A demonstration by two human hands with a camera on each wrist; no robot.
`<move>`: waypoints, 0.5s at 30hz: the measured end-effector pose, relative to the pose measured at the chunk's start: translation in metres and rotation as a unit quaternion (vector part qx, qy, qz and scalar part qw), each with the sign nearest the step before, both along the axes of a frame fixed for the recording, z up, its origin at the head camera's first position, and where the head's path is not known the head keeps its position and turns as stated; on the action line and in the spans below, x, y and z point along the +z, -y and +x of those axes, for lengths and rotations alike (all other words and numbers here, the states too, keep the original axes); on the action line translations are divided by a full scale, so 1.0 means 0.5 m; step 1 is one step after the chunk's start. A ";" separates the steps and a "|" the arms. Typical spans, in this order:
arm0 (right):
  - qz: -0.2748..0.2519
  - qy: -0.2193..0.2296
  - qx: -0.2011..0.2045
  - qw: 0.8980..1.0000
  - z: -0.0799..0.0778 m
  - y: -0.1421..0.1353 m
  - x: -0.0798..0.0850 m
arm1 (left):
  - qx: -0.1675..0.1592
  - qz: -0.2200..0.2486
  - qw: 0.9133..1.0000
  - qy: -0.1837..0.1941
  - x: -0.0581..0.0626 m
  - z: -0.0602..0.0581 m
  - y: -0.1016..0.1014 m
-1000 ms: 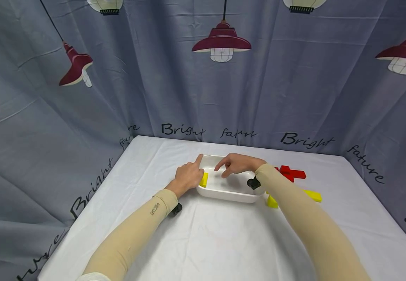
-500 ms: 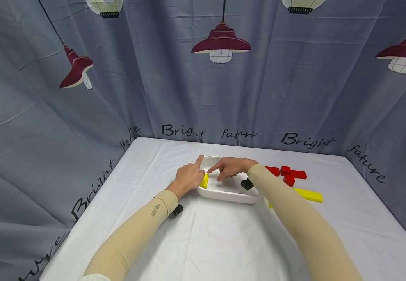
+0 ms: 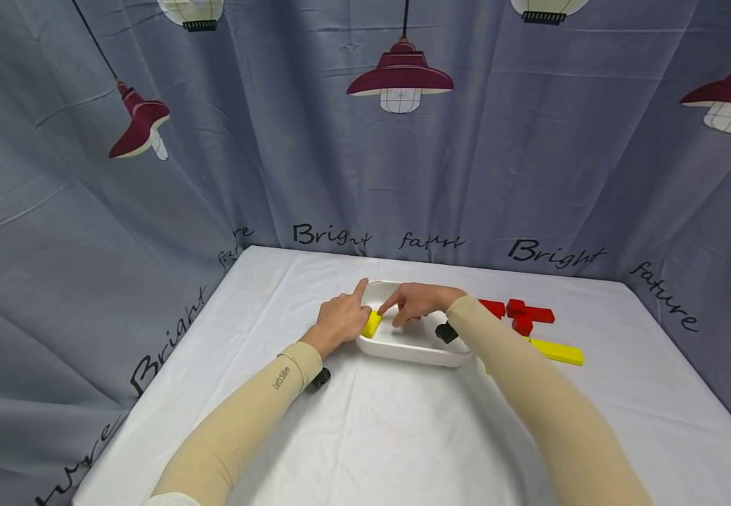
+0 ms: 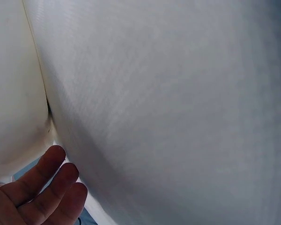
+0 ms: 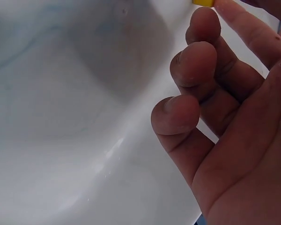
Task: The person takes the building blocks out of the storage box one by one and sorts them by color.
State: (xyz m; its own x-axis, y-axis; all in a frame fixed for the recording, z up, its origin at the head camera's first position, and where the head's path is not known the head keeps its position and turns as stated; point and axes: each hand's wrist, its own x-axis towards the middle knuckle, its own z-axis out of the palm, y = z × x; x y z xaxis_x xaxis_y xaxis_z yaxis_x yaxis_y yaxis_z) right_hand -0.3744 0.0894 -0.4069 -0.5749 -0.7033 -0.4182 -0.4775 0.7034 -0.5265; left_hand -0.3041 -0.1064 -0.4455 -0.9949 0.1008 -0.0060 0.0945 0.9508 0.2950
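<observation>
A shallow white tray stands on the white cloth. My left hand holds its left rim, index finger stretched forward along the edge. In the left wrist view, the other fingers lie beside the tray's outer wall. Inside the tray, a yellow block sits at the left end, close to the left hand. My right hand reaches in from the right, its extended index fingertip touching the block. The right wrist view shows its other fingers bent with nothing in them; only a corner of the yellow block shows there.
Red blocks lie right of the tray, with a long yellow block nearer to me. Part of another yellow piece is behind the right sleeve. Black wrist cameras hang under both wrists. A grey curtain backs the table.
My right hand has moved left inside the tray until its index finger meets the yellow block. The block has turned and shifted slightly right. The left hand stays at the rim.
</observation>
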 end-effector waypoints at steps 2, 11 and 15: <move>0.000 -0.003 -0.001 1.000 -0.001 -0.003 0.000 | 0.000 0.001 1.000 -0.003 0.000 0.001 0.000; -0.021 -0.050 -0.024 0.998 -0.001 -0.007 0.001 | -0.005 -0.004 1.000 -0.005 0.000 -0.001 0.002; -0.031 -0.073 -0.023 0.997 -0.011 0.000 -0.010 | -0.006 -0.007 1.000 -0.007 0.001 -0.001 0.002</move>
State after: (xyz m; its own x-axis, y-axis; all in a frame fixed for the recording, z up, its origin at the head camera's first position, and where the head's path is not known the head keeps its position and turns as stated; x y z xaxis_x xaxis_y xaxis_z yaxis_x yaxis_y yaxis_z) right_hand -0.3799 0.0894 -0.4120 -0.6588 -0.6968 -0.2839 -0.5207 0.6946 -0.4965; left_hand -0.3047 -0.1073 -0.4449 -0.9937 0.1122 0.0055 0.1093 0.9539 0.2797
